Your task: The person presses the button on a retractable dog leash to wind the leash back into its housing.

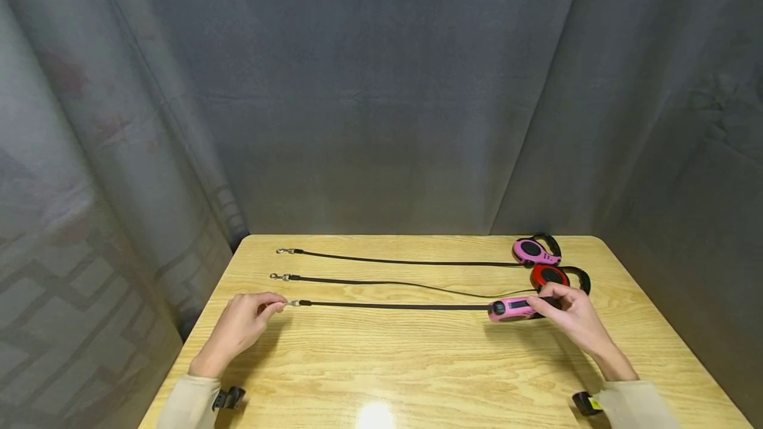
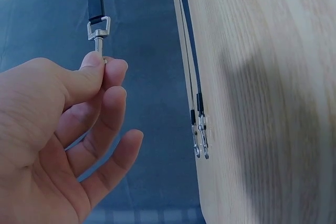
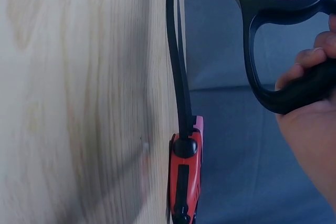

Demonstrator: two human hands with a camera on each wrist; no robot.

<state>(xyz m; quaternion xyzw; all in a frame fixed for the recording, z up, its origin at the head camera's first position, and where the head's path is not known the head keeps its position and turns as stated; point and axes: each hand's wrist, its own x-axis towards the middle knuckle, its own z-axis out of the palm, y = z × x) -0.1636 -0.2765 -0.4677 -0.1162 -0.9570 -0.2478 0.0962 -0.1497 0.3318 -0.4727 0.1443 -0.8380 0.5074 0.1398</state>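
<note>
Grey curtain [image 1: 381,98] hung behind and around a light wood-grain table [image 1: 334,369]; brick-like pattern on the left side. Three retractable leashes in view, each with its clip end to the left and casing to the right. Nearest one, a pink leash [image 1: 514,310], was up off the tabletop, between the two hands. Left hand [image 1: 238,326] pinched its metal clip [image 2: 98,38] between thumb and index finger, other fingers spread and loosely bent, clear of the clip. Right hand [image 1: 571,320] had its fingers wrapped round the black handle [image 3: 286,99]. Black strap [image 1: 393,306] ran close to straight from clip to casing. Just behind it, a red leash [image 1: 548,275] lay on the table, its strap slightly wavy, thinning toward the casing as it twisted. Farthest back, a second pink leash [image 1: 529,250] sat near the rear edge, its casing just beside the red one; too close in the head view to tell whether they touched. Light sleeves [image 1: 187,402] covered both forearms, with a dark device [image 1: 229,398] at each wrist.
</note>
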